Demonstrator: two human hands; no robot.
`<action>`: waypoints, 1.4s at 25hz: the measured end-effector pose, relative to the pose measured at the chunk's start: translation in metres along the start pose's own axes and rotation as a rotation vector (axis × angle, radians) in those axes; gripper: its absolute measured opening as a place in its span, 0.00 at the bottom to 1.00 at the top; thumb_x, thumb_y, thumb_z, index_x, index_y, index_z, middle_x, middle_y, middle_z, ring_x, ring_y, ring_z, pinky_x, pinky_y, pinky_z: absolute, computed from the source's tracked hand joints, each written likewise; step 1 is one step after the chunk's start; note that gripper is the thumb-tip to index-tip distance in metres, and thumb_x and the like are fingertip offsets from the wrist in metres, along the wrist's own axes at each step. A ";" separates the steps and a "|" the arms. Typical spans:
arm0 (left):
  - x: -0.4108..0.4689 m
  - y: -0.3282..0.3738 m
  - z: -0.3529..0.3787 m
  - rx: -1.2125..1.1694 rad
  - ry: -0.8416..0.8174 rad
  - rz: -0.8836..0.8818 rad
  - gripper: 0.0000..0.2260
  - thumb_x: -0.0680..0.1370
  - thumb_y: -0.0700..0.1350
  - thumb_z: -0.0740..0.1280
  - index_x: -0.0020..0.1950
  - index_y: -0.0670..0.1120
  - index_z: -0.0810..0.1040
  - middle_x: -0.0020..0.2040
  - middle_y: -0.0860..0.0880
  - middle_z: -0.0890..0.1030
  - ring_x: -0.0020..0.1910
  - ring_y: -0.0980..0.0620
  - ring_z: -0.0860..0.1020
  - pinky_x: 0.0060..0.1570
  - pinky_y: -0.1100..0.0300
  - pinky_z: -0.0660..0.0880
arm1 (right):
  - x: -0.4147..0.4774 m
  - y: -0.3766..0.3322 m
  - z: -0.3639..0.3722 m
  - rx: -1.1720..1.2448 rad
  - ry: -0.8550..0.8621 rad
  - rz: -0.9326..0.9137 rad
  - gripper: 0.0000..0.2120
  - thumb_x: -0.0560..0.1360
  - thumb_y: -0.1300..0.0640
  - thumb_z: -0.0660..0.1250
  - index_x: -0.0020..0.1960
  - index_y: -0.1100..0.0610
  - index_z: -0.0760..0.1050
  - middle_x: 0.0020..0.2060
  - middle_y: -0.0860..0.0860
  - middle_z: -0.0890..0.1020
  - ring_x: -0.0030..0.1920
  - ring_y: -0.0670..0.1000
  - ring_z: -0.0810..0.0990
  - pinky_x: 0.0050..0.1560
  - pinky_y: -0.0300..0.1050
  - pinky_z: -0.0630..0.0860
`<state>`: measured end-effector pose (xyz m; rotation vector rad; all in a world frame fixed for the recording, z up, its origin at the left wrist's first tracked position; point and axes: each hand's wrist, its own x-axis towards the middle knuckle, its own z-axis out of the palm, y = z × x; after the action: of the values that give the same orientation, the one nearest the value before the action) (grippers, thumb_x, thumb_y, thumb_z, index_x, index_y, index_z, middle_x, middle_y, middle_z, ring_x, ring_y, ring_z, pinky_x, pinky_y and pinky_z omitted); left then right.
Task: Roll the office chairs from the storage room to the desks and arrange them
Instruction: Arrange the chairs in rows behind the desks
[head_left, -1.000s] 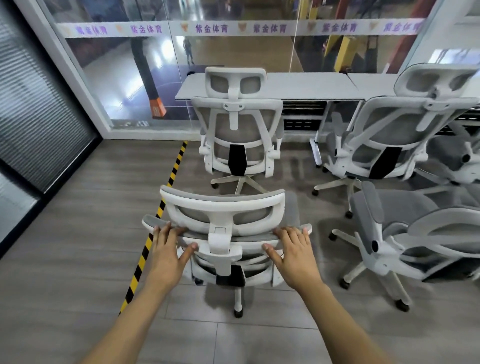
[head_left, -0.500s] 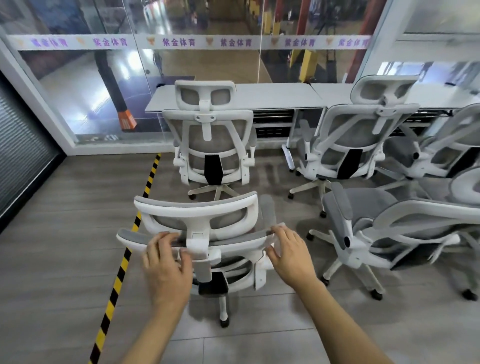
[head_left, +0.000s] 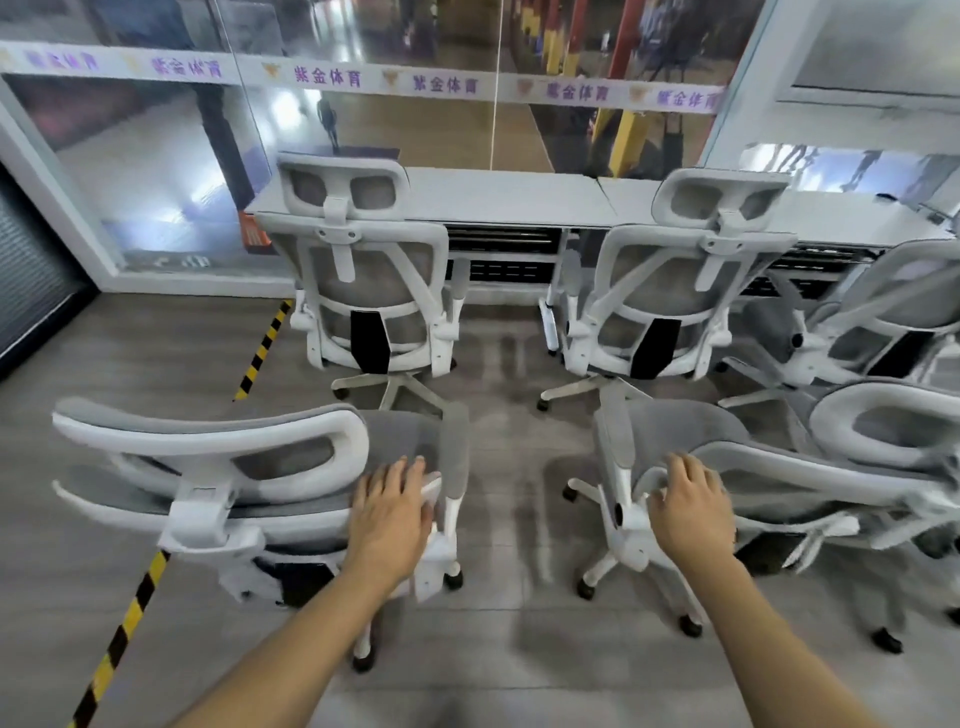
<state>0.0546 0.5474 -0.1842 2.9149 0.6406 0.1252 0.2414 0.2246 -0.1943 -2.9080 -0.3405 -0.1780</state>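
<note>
Behind the table (head_left: 509, 197), your left hand (head_left: 389, 519) grasps one chair (head_left: 218, 467), right hand (head_left: 691, 514) another chair (head_left: 779, 467), to steer both.

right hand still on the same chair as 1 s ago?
No. The right hand has left the near-left chair, which straddles the striped floor tape, and now rests on the near-right chair. The left hand stays there.

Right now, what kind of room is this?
Likely an office workspace: a row of white desks against a glass wall, several mesh office chairs facing them, and black-and-yellow floor tape marking a zone.
</note>
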 end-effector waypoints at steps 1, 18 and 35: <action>0.005 0.009 0.005 0.069 0.008 -0.072 0.22 0.80 0.53 0.59 0.73 0.48 0.68 0.69 0.47 0.74 0.68 0.44 0.71 0.69 0.46 0.64 | 0.014 0.023 0.001 -0.046 -0.024 0.013 0.24 0.72 0.59 0.70 0.67 0.63 0.72 0.65 0.62 0.75 0.65 0.66 0.73 0.67 0.61 0.68; 0.083 0.032 0.019 0.221 0.134 -0.182 0.09 0.75 0.50 0.70 0.53 0.48 0.78 0.46 0.45 0.80 0.46 0.40 0.77 0.52 0.44 0.66 | 0.076 0.117 0.007 -0.182 0.187 -0.077 0.22 0.74 0.56 0.64 0.68 0.58 0.72 0.63 0.58 0.76 0.67 0.61 0.70 0.74 0.60 0.53; 0.088 0.044 0.028 0.215 0.155 -0.138 0.10 0.75 0.50 0.70 0.55 0.49 0.79 0.46 0.46 0.80 0.46 0.39 0.76 0.50 0.46 0.64 | 0.101 0.096 0.016 -0.161 0.133 -0.027 0.07 0.76 0.56 0.69 0.50 0.59 0.75 0.44 0.57 0.76 0.48 0.60 0.72 0.55 0.57 0.61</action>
<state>0.1551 0.5411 -0.1999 3.0736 0.9312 0.2852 0.3641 0.1586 -0.2138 -3.0297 -0.3580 -0.4189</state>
